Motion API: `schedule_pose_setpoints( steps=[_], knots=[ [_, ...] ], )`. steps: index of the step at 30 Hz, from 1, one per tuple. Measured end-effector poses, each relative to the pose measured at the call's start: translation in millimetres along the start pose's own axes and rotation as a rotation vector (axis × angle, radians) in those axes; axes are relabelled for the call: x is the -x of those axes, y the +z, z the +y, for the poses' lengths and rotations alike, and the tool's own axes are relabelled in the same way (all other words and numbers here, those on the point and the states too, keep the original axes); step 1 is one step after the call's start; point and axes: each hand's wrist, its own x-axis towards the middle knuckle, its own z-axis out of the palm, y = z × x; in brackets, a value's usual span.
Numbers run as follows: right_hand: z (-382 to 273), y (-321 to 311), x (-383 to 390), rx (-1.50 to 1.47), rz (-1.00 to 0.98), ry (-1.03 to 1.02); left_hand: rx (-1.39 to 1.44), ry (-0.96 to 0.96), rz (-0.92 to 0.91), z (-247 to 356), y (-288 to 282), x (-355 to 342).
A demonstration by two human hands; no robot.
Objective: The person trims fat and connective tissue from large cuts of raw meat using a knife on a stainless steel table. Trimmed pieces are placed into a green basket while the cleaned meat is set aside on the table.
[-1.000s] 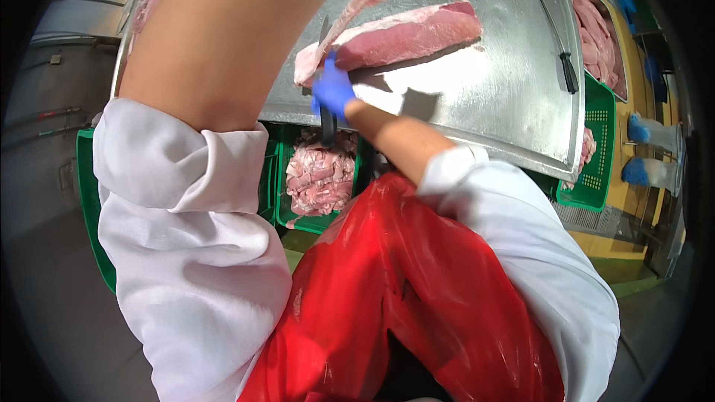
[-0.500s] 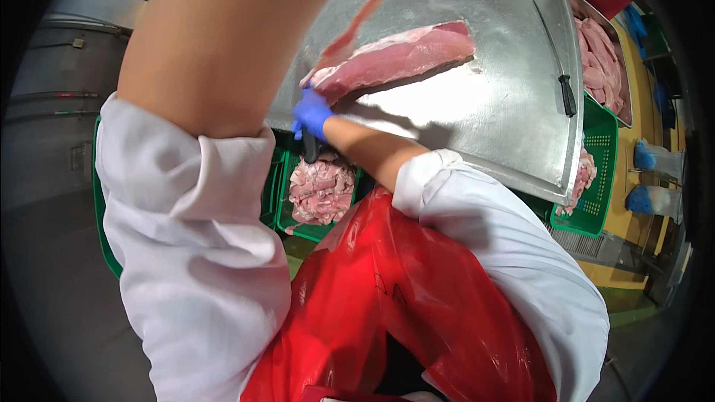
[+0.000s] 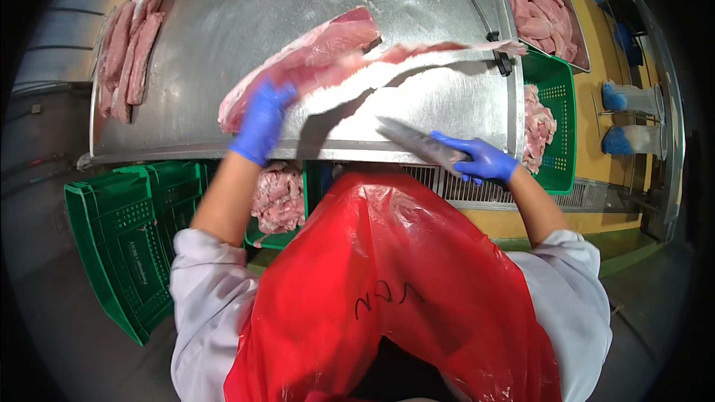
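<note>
Currently, the long meat piece (image 3: 316,43) lies on the counter (image 3: 216,0), above the frame's centre; at its lower end is your left grip (image 3: 261,120), closed or not I cannot tell. Your right grip (image 3: 480,158) clamps the knife (image 3: 413,138).

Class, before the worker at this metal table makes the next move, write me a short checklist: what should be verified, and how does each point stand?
1. Left hand and right hand gloved: ok, both in blue.
2. Knife held: ok, in the right hand.
3. Blade apart from the left hand: ok, a gap shows.
4. Left hand's grip firm: cannot tell, the fingers are blurred against the meat slab.
5. Long strip clear of the black handle in view: not ok, it crosses it; contact cannot be told.
</note>
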Motion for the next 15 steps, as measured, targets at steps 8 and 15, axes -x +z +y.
schedule_pose_setpoints(
  steps=[8, 15],
  knots=[
    [15.2, 12.2, -98.2, 0.520, 0.197, -0.159, -0.249, -0.188, 0.284, -181.5, -16.3, 18.9],
    [-25.8, 28.6, -186.0, 0.772, 0.160, -0.087, -0.065, 0.046, 0.530, -132.6, 4.5, -7.0]
  ],
)
